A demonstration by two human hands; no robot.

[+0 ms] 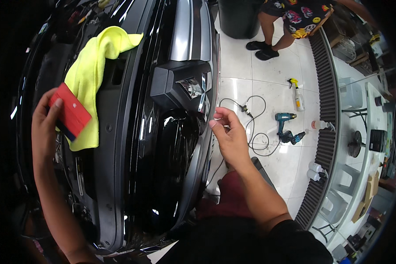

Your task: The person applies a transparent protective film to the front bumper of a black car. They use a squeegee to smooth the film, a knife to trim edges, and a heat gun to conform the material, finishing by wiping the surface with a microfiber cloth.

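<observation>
In my left hand is a flat red squeegee card with a dark lower edge, gripped between thumb and fingers. It is held above a bright yellow-green cloth, which lies draped over the black front panel of a car. My right hand is at the outer edge of the car's glossy black front, thumb and fingers curled close together. Whatever may be between those fingertips is too small to make out. Just beyond it sits an angular black housing with a shiny insert.
On the tiled floor to the right lie a cabled heat gun, a spray bottle with a yellow head and a looped black cable. A person's legs stand near a dark bin. A white table lines the right side.
</observation>
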